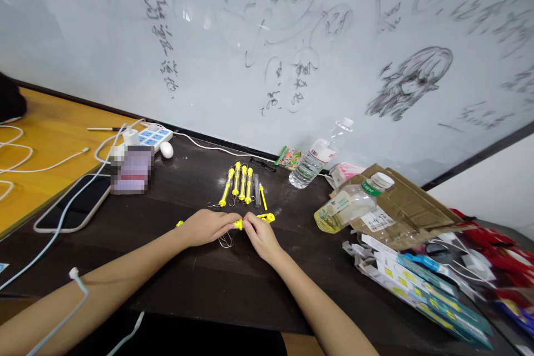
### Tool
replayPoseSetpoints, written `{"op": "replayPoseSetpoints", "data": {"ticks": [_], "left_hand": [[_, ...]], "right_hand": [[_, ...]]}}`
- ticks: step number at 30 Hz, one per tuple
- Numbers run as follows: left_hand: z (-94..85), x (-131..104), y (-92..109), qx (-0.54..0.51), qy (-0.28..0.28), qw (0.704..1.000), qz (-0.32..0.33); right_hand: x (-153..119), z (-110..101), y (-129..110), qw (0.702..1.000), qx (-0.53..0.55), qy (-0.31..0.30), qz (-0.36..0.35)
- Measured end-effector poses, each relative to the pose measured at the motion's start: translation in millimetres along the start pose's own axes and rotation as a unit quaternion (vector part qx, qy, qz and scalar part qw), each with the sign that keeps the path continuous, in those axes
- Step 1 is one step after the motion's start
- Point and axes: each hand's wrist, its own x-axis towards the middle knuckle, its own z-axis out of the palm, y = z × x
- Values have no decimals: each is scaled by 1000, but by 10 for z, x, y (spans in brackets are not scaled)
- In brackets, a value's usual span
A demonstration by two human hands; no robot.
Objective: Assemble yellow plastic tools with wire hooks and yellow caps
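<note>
My left hand (211,227) and my right hand (261,236) meet over the dark table, fingers closed on a slim yellow tube (238,225) that looks like a spring scale. Most of it is hidden by my fingers. A loop of thin wire or cord (226,240) hangs below it. Just past my right fingertips lies a yellow piece with a round end (267,217). Several similar yellow-capped tubes (236,179) with wire hooks lie side by side beyond my hands. Beside them are a clear tube (257,191) and a thin yellow rod (262,198).
A water bottle (311,164) and a tilted bottle of yellowish liquid (346,207) stand right of the tubes, near cardboard (400,206) and an opened box (425,289). Left are a phone (75,203), a power strip (152,136) and cables. A whiteboard (208,67) rises behind.
</note>
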Motion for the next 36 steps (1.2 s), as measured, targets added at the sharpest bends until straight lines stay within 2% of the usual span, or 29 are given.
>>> {"op": "replayPoseSetpoints", "data": {"ticks": [14,23,30,36], "left_hand": [[-34,4,24,-15,-1,1000,0],[23,-1,-11,-5,6,1000,0],[-19,3,11,-10,0,1000,2],[-16,3,13,-7,-2,1000,0]], "right_hand": [[-37,-9,-19,1000,10,-20,-7],[5,4,6,999,-34,6,-3],[-35,-11,-21,1000,19,-12,-11],[-25,-13,-17,1000,8,-3,0]]}}
